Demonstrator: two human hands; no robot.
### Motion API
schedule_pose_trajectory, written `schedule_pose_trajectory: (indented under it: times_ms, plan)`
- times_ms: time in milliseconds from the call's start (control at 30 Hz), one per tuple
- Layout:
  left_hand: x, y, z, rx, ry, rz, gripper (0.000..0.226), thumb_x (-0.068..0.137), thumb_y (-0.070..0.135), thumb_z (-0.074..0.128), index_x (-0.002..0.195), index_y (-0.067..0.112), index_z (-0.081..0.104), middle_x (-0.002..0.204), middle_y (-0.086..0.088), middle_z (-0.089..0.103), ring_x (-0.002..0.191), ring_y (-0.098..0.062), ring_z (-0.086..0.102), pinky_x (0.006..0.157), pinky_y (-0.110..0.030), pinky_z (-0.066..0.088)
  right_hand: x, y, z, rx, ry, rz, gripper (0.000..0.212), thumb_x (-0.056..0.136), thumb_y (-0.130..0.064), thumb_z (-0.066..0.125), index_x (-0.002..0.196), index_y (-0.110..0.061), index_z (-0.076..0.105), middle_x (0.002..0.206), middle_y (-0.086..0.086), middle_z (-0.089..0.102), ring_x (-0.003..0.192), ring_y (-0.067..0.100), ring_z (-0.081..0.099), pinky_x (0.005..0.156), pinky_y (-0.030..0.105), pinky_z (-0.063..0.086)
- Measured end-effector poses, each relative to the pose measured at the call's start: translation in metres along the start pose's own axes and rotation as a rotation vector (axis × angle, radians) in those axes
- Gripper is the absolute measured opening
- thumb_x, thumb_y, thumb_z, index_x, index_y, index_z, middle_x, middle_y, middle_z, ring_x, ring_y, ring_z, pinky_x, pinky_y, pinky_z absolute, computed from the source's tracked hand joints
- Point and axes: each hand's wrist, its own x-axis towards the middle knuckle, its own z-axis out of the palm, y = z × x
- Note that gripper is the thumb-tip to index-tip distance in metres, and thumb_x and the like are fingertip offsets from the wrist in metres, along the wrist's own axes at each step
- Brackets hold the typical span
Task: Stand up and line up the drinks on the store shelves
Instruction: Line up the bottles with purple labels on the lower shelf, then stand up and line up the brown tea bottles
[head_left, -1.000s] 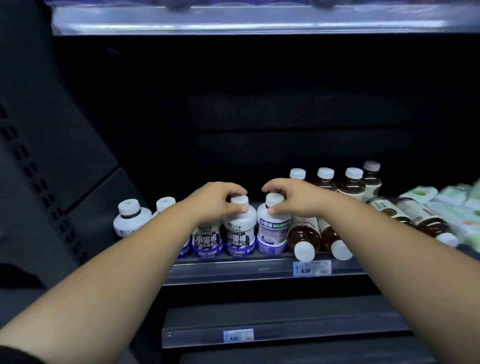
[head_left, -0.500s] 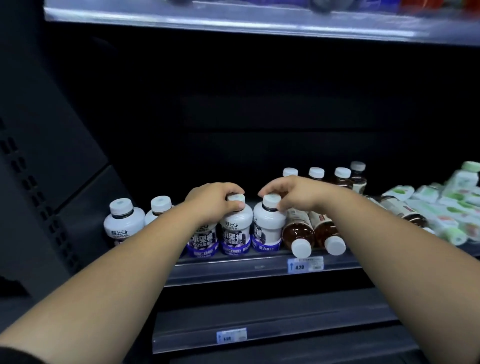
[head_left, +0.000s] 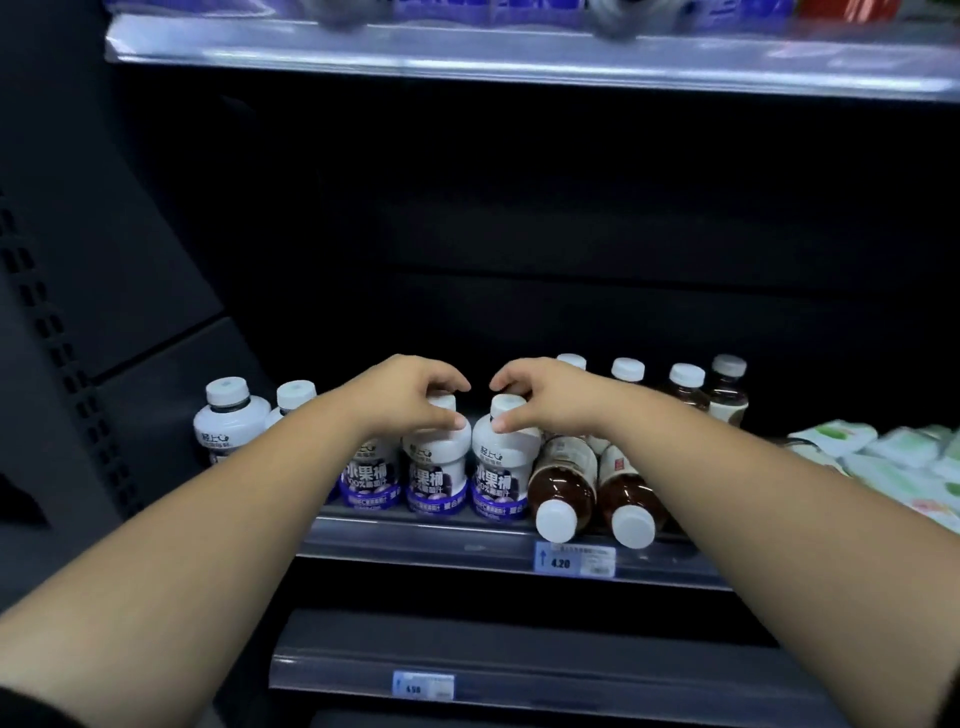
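Note:
Several squat white bottles with blue-and-dark labels stand in a row at the front of the middle shelf (head_left: 467, 548). My left hand (head_left: 410, 395) grips the cap of one white bottle (head_left: 434, 467). My right hand (head_left: 540, 397) pinches the cap of the neighbouring white bottle (head_left: 501, 467). Two brown tea bottles (head_left: 563, 483) lie on their sides just right of them, caps toward me. More brown tea bottles (head_left: 685, 389) stand upright behind. Two further white bottles (head_left: 228, 421) stand at the far left.
White-and-green packs (head_left: 883, 457) lie heaped at the shelf's right end. A price tag reading 4.20 (head_left: 574, 558) hangs on the shelf edge. A lower shelf (head_left: 519, 675) sits below, and a lit upper shelf (head_left: 519, 52) above. A dark side wall closes the left.
Both hands stay on the same two caps. My fingers have curled more tightly over the caps, and the view has tilted and shifted slightly.

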Motion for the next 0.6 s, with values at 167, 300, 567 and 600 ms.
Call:
schedule_pose_trajectory:
  times_ms: [167,300,567,600]
  plan:
    - [0.004,0.012,0.015,-0.087,-0.004,0.01,0.053,0.078,0.036,0.08,0.128,0.031,0.062,0.12,0.015,0.064,0.116,-0.002,0.057,0.105,-0.03,0.044,0.007,0.01,0.013,-0.037,0.08,-0.07,0.032,0.089,-0.027,0.073,0.118,-0.03,0.061,0.124,-0.006,0.062,0.114,0.014,0.058,0.099,0.038,0.05]
    - [0.006,0.016,0.025,-0.112,0.001,0.004,0.06,0.076,0.039,0.082,0.131,0.033,0.06,0.121,0.011,0.067,0.113,-0.001,0.059,0.102,-0.03,0.047,0.003,0.015,0.015,0.059,0.066,-0.082,0.031,0.091,-0.021,0.07,0.116,-0.034,0.058,0.129,-0.007,0.061,0.117,0.013,0.058,0.101,0.039,0.049]
    - [0.011,0.039,0.026,-0.105,0.0,0.086,0.051,0.081,0.046,0.075,0.129,0.032,0.061,0.116,0.013,0.069,0.108,-0.002,0.061,0.098,-0.034,0.05,-0.014,0.02,0.018,0.154,0.143,-0.1,0.043,0.09,-0.032,0.072,0.126,-0.027,0.048,0.135,-0.006,0.053,0.111,0.013,0.061,0.096,0.039,0.053]
    - [0.013,0.042,0.028,-0.077,0.004,0.085,0.054,0.081,0.05,0.073,0.131,0.033,0.059,0.119,0.012,0.068,0.111,-0.005,0.061,0.097,-0.034,0.05,-0.016,0.022,0.015,0.157,0.141,-0.096,0.047,0.089,-0.034,0.074,0.128,-0.028,0.048,0.137,-0.006,0.051,0.113,0.012,0.06,0.097,0.038,0.053]
